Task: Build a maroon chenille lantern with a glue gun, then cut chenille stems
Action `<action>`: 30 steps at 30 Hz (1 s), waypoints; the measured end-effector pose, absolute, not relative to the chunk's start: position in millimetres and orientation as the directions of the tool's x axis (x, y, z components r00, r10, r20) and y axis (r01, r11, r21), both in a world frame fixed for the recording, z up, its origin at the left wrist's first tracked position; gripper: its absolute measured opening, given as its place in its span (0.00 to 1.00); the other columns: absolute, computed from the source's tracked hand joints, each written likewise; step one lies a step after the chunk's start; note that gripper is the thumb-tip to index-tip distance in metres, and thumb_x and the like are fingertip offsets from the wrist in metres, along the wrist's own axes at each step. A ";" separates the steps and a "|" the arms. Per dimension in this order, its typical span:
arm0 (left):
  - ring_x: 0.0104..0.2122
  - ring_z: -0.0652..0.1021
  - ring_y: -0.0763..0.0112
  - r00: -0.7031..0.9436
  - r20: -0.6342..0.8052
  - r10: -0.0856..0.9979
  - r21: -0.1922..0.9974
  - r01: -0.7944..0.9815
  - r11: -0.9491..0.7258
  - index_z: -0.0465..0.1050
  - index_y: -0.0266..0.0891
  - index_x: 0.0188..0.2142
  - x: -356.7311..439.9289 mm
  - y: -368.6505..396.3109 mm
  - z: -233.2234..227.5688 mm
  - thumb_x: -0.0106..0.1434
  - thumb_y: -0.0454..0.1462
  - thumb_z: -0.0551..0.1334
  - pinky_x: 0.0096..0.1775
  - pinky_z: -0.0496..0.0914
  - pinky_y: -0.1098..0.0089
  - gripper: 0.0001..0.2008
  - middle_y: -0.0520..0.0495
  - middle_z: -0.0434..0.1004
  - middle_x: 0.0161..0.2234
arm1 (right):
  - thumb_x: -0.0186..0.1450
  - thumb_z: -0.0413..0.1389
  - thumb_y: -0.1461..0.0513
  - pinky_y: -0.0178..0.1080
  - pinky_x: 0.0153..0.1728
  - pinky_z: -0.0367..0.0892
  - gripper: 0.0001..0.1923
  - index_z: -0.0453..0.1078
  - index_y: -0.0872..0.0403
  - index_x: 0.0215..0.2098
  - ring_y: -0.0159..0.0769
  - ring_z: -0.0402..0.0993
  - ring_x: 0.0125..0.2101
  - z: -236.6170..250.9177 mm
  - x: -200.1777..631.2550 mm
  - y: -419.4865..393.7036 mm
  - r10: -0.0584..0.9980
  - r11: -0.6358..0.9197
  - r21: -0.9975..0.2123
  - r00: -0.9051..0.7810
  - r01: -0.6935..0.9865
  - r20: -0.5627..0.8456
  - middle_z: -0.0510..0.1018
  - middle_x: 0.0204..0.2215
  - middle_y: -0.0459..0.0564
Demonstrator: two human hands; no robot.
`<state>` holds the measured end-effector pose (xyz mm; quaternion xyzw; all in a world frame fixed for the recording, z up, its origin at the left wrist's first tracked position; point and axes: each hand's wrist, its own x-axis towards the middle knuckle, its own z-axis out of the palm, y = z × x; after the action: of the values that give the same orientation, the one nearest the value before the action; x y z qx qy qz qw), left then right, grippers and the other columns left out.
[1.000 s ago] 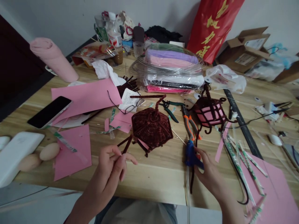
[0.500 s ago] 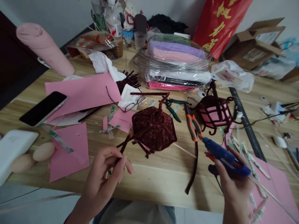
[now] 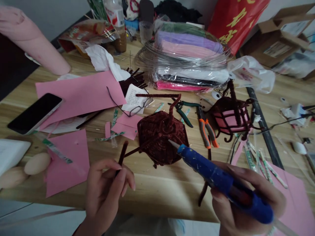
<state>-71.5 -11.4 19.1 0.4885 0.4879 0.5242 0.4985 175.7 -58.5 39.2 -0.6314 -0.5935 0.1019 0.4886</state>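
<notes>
My right hand (image 3: 248, 193) is wrapped round a blue glue gun (image 3: 209, 165), its nozzle pointing left over the roof of a dark brown lantern (image 3: 157, 141) made of pipe cleaners. Whether the tip touches the roof I cannot tell. My left hand (image 3: 110, 183), at the near left of the lantern, pinches a short brown pipe cleaner (image 3: 122, 155) between thumb and fingers. A bent brown stem rises from the lantern's top. To the right stands a second brown lantern (image 3: 231, 114) with pink panels. One long brown pipe cleaner (image 3: 203, 194) lies partly hidden behind the glue gun.
Orange-handled pliers (image 3: 206, 131) and green-handled cutters (image 3: 184, 111) lie behind the lantern. Pink sheets (image 3: 71, 164), glasses (image 3: 137, 109) and a phone (image 3: 35, 113) are at left, beside two eggs (image 3: 36, 163). Wire coils and plastic-wrapped bundles (image 3: 187, 62) stand at the back.
My right hand has brought the glue gun left and up, so its nozzle is now over the lantern's roof. My left hand keeps its pinch on the pipe cleaner. The view has shifted slightly.
</notes>
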 end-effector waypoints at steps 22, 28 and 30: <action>0.15 0.66 0.77 0.044 0.014 0.999 0.996 -0.084 -0.010 0.62 0.49 0.41 -75.3 -19.4 7.7 0.71 0.37 0.56 0.17 0.60 0.78 0.02 0.58 0.72 0.19 | 0.63 0.62 0.53 0.34 0.15 0.67 0.12 0.72 0.52 0.36 0.37 0.77 0.18 67.1 152.0 -31.2 0.799 0.259 -0.558 0.150 0.788 0.582 0.82 0.23 0.50; 0.15 0.66 0.77 0.043 0.006 0.999 0.996 -0.086 -0.003 0.62 0.49 0.41 -74.2 -21.6 7.4 0.71 0.37 0.56 0.17 0.61 0.78 0.03 0.58 0.72 0.19 | 0.63 0.63 0.54 0.34 0.17 0.69 0.11 0.72 0.52 0.36 0.37 0.77 0.19 68.6 150.8 -34.5 0.822 0.223 -0.605 0.187 0.765 0.539 0.82 0.23 0.49; 0.15 0.66 0.77 0.046 0.006 0.999 0.996 -0.090 -0.002 0.62 0.49 0.41 -74.1 -21.7 7.1 0.71 0.37 0.56 0.17 0.61 0.79 0.03 0.59 0.72 0.19 | 0.62 0.64 0.54 0.34 0.18 0.70 0.11 0.72 0.53 0.36 0.37 0.78 0.19 67.7 150.7 -36.0 0.825 0.226 -0.632 0.200 0.741 0.529 0.82 0.24 0.49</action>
<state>-74.1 -21.7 7.1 0.4897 0.4642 0.5112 0.5324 150.7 -36.0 67.7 -0.6206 -0.6308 0.0450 0.4637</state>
